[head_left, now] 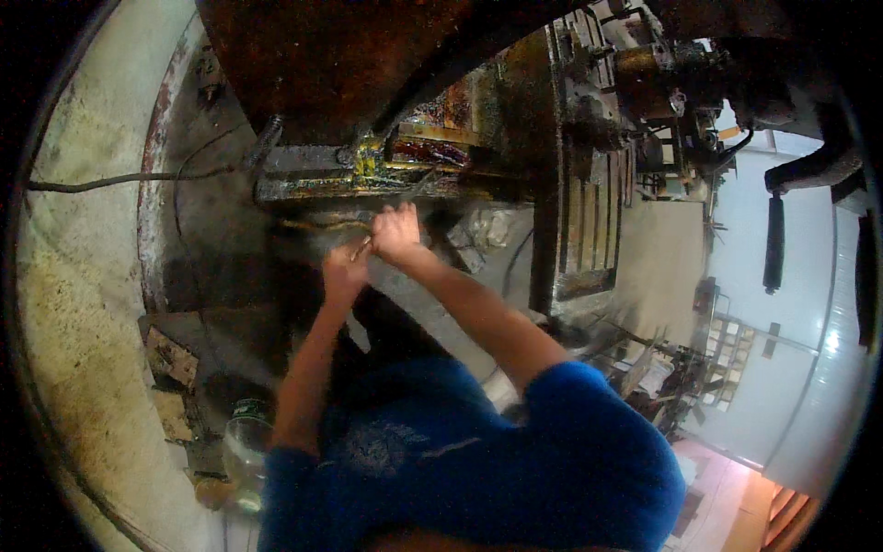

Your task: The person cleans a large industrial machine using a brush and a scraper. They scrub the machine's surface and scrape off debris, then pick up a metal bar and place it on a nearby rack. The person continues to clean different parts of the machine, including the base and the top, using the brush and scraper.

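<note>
My left hand and my right hand are close together in front of a dark, greasy machine. Both have their fingers curled, and motion blurs them a little. A small thin brownish piece shows between the two hands, its kind too blurred to tell. The fingers of my left hand close round its lower end. What my right hand grips is hidden by its own fingers. Just beyond them, a yellow-smeared fitting sits on the machine's edge beside a dark red, oily recess.
A large rusty plate overhangs the far side. A slotted metal table stands to the right. Crumpled pale material lies beyond my right forearm. A clear plastic bottle stands lower left, near a wall. A dark cable runs along the left.
</note>
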### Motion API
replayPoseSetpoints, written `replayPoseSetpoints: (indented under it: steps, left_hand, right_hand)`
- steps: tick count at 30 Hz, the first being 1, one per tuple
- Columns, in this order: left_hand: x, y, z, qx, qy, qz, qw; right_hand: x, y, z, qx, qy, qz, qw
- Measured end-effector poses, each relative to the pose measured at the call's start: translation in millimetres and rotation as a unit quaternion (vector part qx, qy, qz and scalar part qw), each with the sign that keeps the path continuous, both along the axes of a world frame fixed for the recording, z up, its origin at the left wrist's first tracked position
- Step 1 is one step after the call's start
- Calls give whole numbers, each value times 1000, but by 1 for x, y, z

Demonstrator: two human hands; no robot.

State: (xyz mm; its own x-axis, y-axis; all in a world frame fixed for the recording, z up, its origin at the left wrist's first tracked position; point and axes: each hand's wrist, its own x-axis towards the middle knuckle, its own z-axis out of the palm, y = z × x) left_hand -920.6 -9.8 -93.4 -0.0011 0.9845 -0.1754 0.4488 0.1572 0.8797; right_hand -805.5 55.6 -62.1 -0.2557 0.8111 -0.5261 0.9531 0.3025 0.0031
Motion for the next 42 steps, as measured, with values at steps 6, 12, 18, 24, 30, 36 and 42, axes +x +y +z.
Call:
replayPoseSetpoints:
  steps: [6,12,18,24,30,36,42]
  left_hand:
    - [-51,-24,3,50,-4,29,998]
    - [-4,-17,-57,56,-7,28,998]
    - [-33,-28,-61,-20,-127,73,989]
    - [-37,-25,-4,-5,-19,39,999]
    - [-49,-30,4,37,0,43,998]
    - [-13,-33,-25,61,-45,39,996]
    - [8,-14,-15,7,18,0,1000]
  right_hand:
    - [-49,-25,-15,45,18,65,997]
    - [1,-16,-46,96,8,-3,995]
    - [-30,-30,-46,98,-4,9,995]
    - [-34,-25,-27,75,30,14,997]
    - [-43,-29,-21,96,86,32,991]
    - [-7,-36,-48,77,46,28,996]
    - [11,-14,-31,41,-46,-8,998]
